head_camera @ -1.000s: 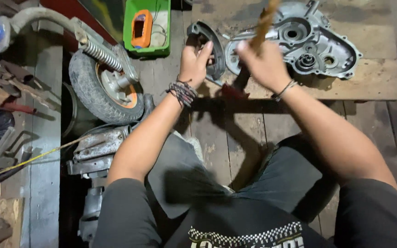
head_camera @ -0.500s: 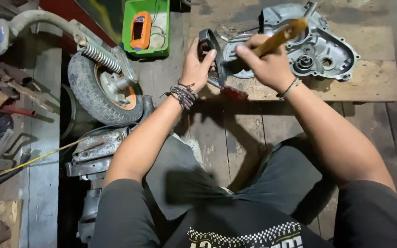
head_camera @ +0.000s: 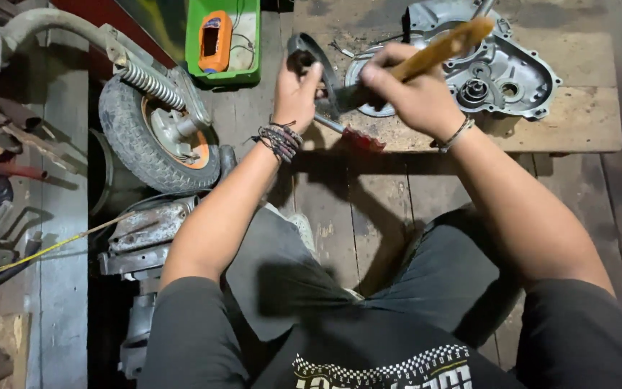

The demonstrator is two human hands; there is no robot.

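Lower frame: the seated person's dark shirt with a checkered band (head_camera: 383, 364) and dark shorts over both knees, above a floor of worn wooden planks (head_camera: 368, 209); the seat faces the work, so both forearms reach up the frame.

Left of centre: a small scooter wheel (head_camera: 156, 140) with a coil spring shock (head_camera: 145, 78) lies set aside, a grey metal housing (head_camera: 145, 230) below it and a thin yellow cable (head_camera: 44, 251) trailing toward the lower left edge. Loose metal parts line the left border, too dim to name.

Centre: the left hand (head_camera: 295, 94), with braided cords at the wrist, is closed around a dark curved metal part (head_camera: 316, 57), apparently steadying it on the board. A red-handled tool (head_camera: 354, 135) lies just below the hands at the board's near edge, within easy reach.

Upper centre: the right hand (head_camera: 412, 94), wearing a thin bracelet, is clenched on a hammer's wooden handle (head_camera: 440, 49), which slants toward the upper right; the grip sits low on the handle, which would favour a swing. The head is hidden behind the hand.

Upper right: a grey engine crankcase half (head_camera: 505, 68) lies open side up on a raised wooden board (head_camera: 577, 122), which keeps it level above the floor.

Top centre: a green tray (head_camera: 246, 43) holds an orange meter (head_camera: 214, 39), well apart from the work.
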